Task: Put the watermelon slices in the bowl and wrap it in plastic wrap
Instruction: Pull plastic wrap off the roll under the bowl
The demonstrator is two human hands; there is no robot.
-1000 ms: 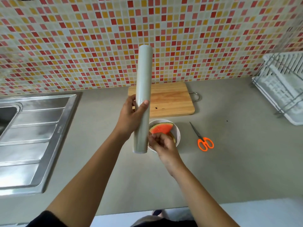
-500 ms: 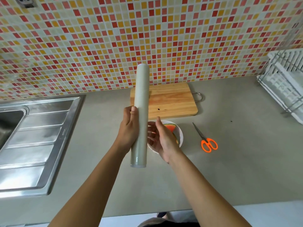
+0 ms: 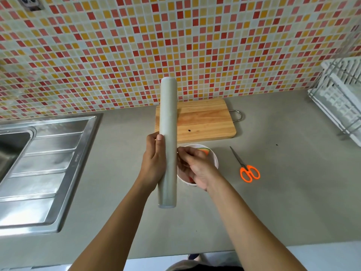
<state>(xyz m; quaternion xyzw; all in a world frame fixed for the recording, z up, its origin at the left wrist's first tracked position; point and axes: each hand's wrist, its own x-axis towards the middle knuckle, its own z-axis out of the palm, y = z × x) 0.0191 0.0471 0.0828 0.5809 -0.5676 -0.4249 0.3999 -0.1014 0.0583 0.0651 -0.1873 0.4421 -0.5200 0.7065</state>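
left hand (image 3: 154, 159) fingers wrapped round upright plastic wrap roll (image 3: 168, 141), above the table (image 3: 283, 192). right hand (image 3: 197, 169) fingers pinched narrow at roll's edge, likely seeking the film end; film itself too clear to see. best: steady roll, peel slowly. behind, bowl (image 3: 214, 159) with watermelon slices (image 3: 205, 151), mostly hidden.

hands 2 (image 3: 154, 159) (image 3: 197, 169) | plastic wrap roll 1 (image 3: 168, 122) | bowl 1 (image 3: 214, 159) | scissors 1 (image 3: 246, 167) | cutting board 1 (image 3: 205, 120)
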